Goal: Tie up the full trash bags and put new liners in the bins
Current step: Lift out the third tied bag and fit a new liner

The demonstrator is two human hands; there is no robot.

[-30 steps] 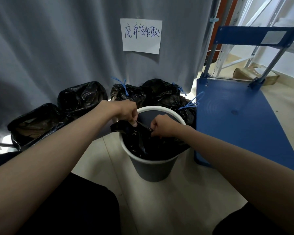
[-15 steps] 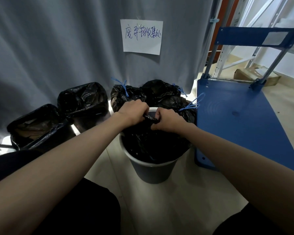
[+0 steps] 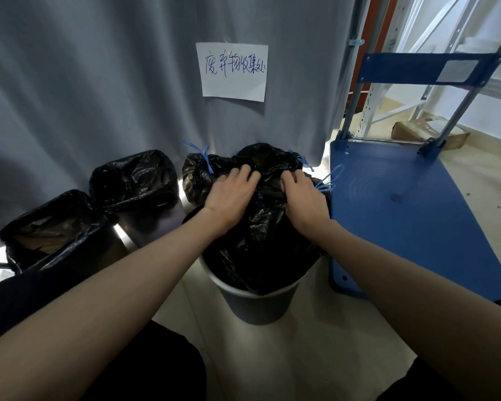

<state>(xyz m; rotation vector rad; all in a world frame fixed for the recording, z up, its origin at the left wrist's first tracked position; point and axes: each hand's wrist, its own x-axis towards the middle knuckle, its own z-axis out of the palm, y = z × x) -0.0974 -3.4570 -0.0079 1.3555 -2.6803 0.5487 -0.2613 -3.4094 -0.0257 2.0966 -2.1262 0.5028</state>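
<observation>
Black liner plastic billows over the grey bin at frame centre, left hand and right hand both gripping its far edge, which I'd stretch evenly over the rim, gently, to avoid tearing

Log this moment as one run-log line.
step: fitting liner | left hand: grips black liner | right hand: grips it | bin: liner bunched above rim
</observation>
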